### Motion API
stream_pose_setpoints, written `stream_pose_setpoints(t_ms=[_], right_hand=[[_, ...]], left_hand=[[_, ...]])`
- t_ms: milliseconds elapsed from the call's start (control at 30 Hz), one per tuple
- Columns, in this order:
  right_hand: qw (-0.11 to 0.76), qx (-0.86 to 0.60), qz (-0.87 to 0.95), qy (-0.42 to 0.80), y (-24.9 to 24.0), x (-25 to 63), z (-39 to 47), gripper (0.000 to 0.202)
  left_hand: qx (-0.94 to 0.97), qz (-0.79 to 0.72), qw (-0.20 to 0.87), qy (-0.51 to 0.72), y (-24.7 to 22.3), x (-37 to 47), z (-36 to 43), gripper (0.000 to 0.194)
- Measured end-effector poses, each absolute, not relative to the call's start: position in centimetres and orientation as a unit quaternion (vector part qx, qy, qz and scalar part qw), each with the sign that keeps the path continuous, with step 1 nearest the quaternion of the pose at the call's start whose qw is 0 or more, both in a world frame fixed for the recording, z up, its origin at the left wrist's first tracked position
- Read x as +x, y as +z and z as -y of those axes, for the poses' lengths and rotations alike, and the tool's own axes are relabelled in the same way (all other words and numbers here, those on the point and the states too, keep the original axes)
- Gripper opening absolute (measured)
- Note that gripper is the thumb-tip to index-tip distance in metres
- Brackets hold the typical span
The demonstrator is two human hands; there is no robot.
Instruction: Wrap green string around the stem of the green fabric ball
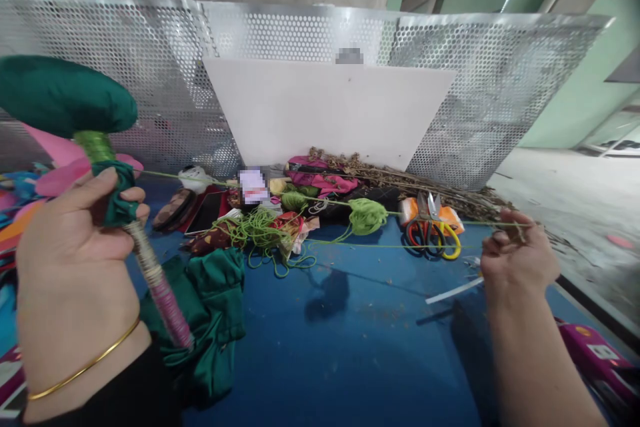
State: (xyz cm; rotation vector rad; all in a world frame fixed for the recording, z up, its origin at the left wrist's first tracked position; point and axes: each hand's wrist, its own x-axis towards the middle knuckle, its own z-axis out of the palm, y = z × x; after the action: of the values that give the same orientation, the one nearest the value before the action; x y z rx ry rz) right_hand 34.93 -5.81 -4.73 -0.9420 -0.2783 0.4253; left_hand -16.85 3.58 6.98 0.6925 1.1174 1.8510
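My left hand [83, 240] is closed round a thread-wrapped stick [160, 290] with a padded dark green satin head [65, 95] on top. A gathered piece of green cloth sits under my fingers. From near that head a light green yarn [433, 219] stretches across the table to my right hand [523, 253], whose curled fingers grip it. A small ball of the same green yarn [367, 215] hangs along the line. More green satin cloth [213, 313] lies below the stick on the blue table [340, 353].
Scissors with black handles [423, 230] and a yellow-handled pair [453, 240] lie near the back right. Tangled green yarn [263, 233], a phone [206, 212] and dried stems [415, 183] line the back. Behind stand a white board [330, 113] and a perforated metal screen [500, 80].
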Motion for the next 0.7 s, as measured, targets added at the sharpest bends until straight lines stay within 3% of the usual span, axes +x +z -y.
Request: stream_pose_setpoints(t_ms=[167, 433, 533, 600, 700], right_hand=[[0.779, -0.574, 0.196, 0.157, -6.0, 34.7, 5.0, 0.018], [0.458, -0.760, 0.441, 0.137, -6.7, 32.2, 3.9, 0.020], [0.417, -0.750, 0.509, 0.072, -6.2, 29.3, 4.0, 0.013], [0.406, -0.716, 0.566, 0.049, -6.1, 26.4, 4.3, 0.018], [0.386, -0.582, 0.714, 0.052, -6.4, 21.5, 5.1, 0.024]], left_hand=[[0.262, -0.443, 0.395, 0.761, 7.1, -17.1, -3.8, 0.025], [0.326, -0.429, 0.419, 0.731, 7.2, -14.1, -2.1, 0.010], [0.361, -0.400, 0.430, 0.724, 6.8, -13.4, -2.0, 0.009], [0.374, -0.389, 0.442, 0.716, 6.4, -13.2, -2.1, 0.011], [0.387, -0.386, 0.473, 0.691, 6.2, -12.7, -2.0, 0.015]])
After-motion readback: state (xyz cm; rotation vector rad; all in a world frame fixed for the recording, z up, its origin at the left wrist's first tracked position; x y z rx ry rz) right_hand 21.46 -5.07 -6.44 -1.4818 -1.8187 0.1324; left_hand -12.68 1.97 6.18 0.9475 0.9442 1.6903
